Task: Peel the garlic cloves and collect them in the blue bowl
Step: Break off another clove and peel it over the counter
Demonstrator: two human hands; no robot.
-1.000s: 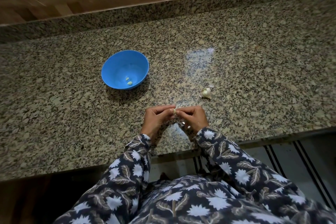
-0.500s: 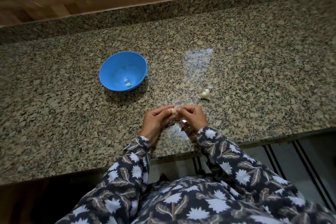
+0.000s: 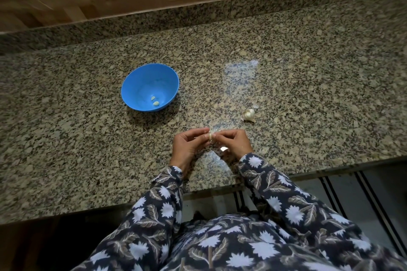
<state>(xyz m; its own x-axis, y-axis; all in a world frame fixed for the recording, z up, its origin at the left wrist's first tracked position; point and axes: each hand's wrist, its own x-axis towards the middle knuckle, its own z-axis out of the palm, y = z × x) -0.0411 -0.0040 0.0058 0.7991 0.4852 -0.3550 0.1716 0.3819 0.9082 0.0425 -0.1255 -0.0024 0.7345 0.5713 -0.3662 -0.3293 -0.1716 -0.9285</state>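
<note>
1. So far, two small pale peeled garlic cloves [image 3: 154,101] lie at the bottom of the round blue plastic bowl [image 3: 141,81], which stands on the speckled granite counter [image 3: 308,72], ahead to your left.
2. Your left hand [image 3: 189,145] and right hand [image 3: 233,142] meet fingertip to fingertip, both pinching one whitish clove [image 3: 210,136]; how much skin remains cannot be told.
3. A papery white chunk of garlic bulb [image 3: 248,114] waits unpeeled just beyond your right hand, so much of the work likely remains.

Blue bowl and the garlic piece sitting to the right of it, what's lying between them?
Nothing. In the head view, only bare granite counter runs from the blue bowl to the garlic piece.
</note>
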